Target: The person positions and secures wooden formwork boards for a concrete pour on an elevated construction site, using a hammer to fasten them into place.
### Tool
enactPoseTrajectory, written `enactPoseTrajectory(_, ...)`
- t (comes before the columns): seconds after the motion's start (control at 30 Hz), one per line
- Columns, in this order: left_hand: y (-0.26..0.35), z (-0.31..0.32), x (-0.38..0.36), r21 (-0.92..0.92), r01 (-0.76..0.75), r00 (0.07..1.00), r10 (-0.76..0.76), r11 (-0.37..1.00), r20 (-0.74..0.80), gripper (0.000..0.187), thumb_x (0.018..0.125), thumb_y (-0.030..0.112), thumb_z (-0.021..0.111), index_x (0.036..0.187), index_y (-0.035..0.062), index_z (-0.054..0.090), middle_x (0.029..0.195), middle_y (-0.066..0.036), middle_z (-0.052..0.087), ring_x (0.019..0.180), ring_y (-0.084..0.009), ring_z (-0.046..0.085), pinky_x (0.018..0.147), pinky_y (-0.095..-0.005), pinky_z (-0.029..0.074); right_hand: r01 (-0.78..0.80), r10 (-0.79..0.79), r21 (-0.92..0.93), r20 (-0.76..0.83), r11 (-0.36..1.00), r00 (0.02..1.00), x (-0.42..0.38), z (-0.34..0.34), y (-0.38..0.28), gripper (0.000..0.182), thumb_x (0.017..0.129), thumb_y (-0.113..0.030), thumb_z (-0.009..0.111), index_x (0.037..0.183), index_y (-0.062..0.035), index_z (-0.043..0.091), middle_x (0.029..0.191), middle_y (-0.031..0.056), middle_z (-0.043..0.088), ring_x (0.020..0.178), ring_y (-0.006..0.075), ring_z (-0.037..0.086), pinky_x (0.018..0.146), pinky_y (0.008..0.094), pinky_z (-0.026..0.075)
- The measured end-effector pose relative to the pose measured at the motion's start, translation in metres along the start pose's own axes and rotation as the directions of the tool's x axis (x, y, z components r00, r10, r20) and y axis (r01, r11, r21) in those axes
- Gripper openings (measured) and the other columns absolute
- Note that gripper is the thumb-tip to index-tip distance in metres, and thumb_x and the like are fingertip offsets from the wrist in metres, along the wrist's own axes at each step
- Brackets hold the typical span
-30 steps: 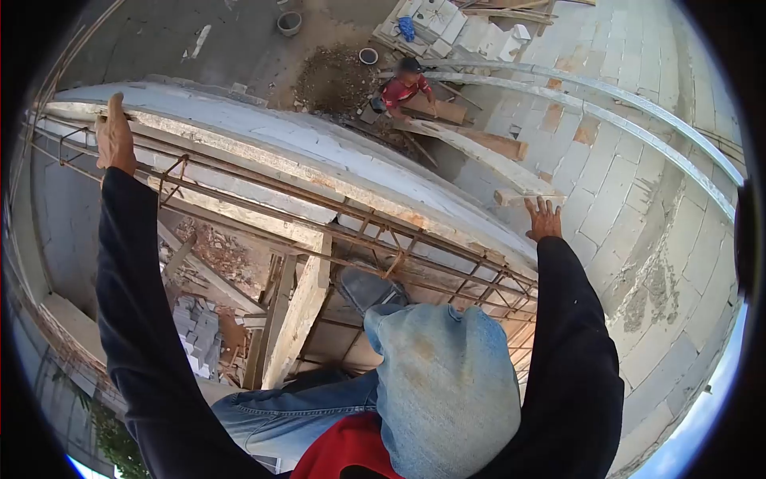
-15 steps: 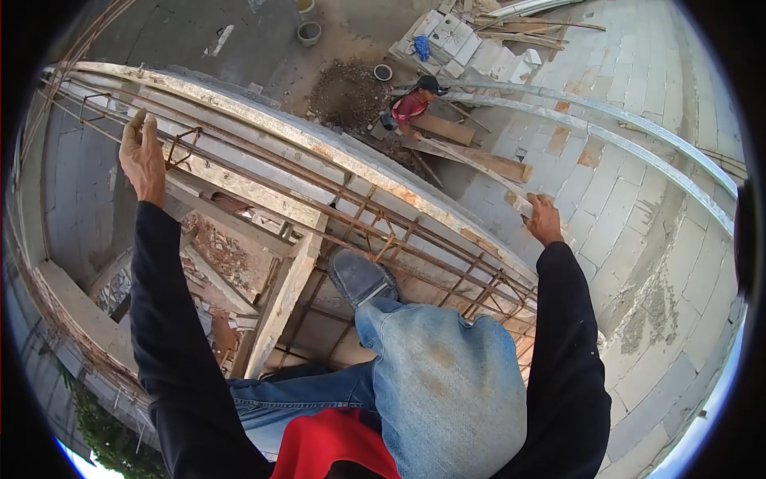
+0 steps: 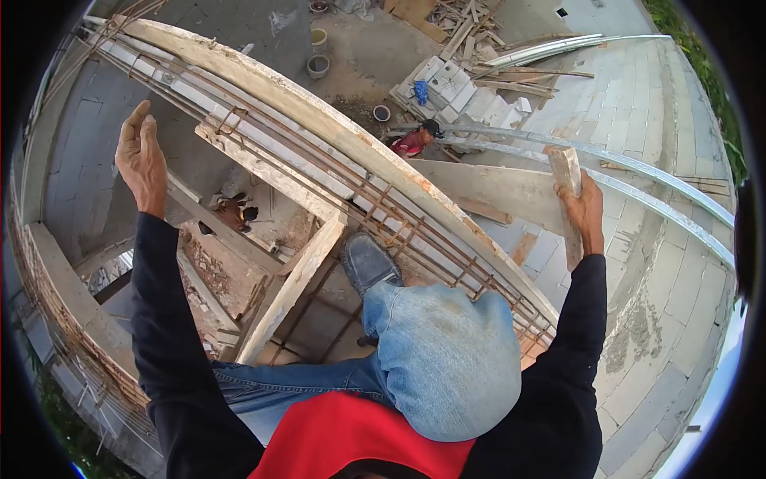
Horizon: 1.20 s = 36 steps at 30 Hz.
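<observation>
My right hand (image 3: pixel 589 211) is wrapped around a wooden batten (image 3: pixel 565 172) across the near end of a long wooden plank (image 3: pixel 495 185). The plank slants away toward a person in a dark cap (image 3: pixel 413 142), whose hands are hidden. My left hand (image 3: pixel 144 164) is raised over the left side, fingers stretched and thumb apart, holding nothing. Below it runs a cage of rusty rebar (image 3: pixel 231 120) beside a long formwork board (image 3: pixel 319 104). My shoe (image 3: pixel 369 262) rests by the rebar and a wooden beam (image 3: pixel 295 279).
Far below, a second person (image 3: pixel 231 214) is on the rubble-strewn ground through the frame opening. Two metal channels (image 3: pixel 638 168) lie along the block wall (image 3: pixel 638 255) on the right. Buckets (image 3: pixel 317 65), stacked blocks (image 3: pixel 451 88) and scrap timber (image 3: pixel 519 76) are at the back.
The plank has come up, its battened end now upright in my right hand, which has moved right. My left hand stays raised and empty. The second person below has come into view.
</observation>
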<state>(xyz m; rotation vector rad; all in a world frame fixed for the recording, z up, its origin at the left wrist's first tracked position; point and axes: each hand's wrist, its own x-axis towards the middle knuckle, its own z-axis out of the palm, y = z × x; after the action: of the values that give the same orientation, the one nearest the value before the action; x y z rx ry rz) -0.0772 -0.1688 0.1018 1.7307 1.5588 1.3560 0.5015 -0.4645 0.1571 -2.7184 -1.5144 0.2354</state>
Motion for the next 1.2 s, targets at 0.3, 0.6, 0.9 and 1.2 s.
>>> enactPoseTrajectory(0.3, 0.095, -0.047, -0.009, -0.252, 0.064, 0.988, -0.026, 0.966, 0.152, 0.022, 0.094, 0.013, 0.051, 0.109, 0.0004, 0.062, 0.097, -0.005, 0.066, 0.088, -0.0083, 0.058, 0.078, -0.021, 0.045, -0.099, 0.116, 0.196, -0.078, 0.976, 0.99, -0.083, -0.182, -0.051, 0.051, 0.076, -0.026, 0.07, 0.118, -0.0006, 0.057, 0.102, 0.0187, 0.065, 0.09, 0.0229, 0.06, 0.082, 0.0334, 0.046)
enactPoseTrajectory(0.6, 0.304, -0.044, -0.106, -0.394, 0.802, 0.563, -0.35, 0.448, 0.748, 0.024, 0.095, 0.015, 0.048, 0.112, 0.0014, 0.058, 0.099, -0.006, 0.065, 0.087, -0.0119, 0.06, 0.079, -0.0249, 0.048, -0.182, 0.223, 0.294, -0.115, 0.938, 0.968, -0.166, -0.446, -0.105, 0.057, 0.079, -0.029, 0.071, 0.121, 0.0043, 0.053, 0.108, 0.0139, 0.061, 0.097, 0.0195, 0.055, 0.088, 0.0309, 0.041)
enactPoseTrajectory(0.9, 0.536, 0.013, -0.184, 0.294, 0.847, -0.41, -0.193, -0.442, 0.892, 0.095, 0.082, 0.065, 0.052, 0.147, 0.0121, 0.007, 0.135, -0.027, 0.036, 0.12, -0.0357, 0.045, 0.097, -0.0506, 0.04, -0.221, 0.334, 0.257, -0.592, 0.941, 0.733, -0.333, -0.767, -0.13, 0.053, 0.085, -0.038, 0.064, 0.113, 0.0062, 0.056, 0.102, 0.0133, 0.059, 0.089, 0.022, 0.055, 0.084, 0.0355, 0.043)
enactPoseTrajectory(1.2, 0.663, -0.021, -0.258, 0.125, 0.543, -0.131, 0.063, -0.83, 0.989, 0.094, 0.077, 0.069, 0.054, 0.145, 0.0132, 0.022, 0.15, -0.012, 0.023, 0.137, -0.0296, 0.023, 0.111, -0.0525, 0.018, -0.415, 0.368, 0.182, -0.826, 0.891, 0.427, -0.449, -0.821, -0.124, 0.05, 0.086, -0.035, 0.061, 0.115, 0.0057, 0.055, 0.104, 0.0152, 0.059, 0.092, 0.0238, 0.055, 0.087, 0.0361, 0.043)
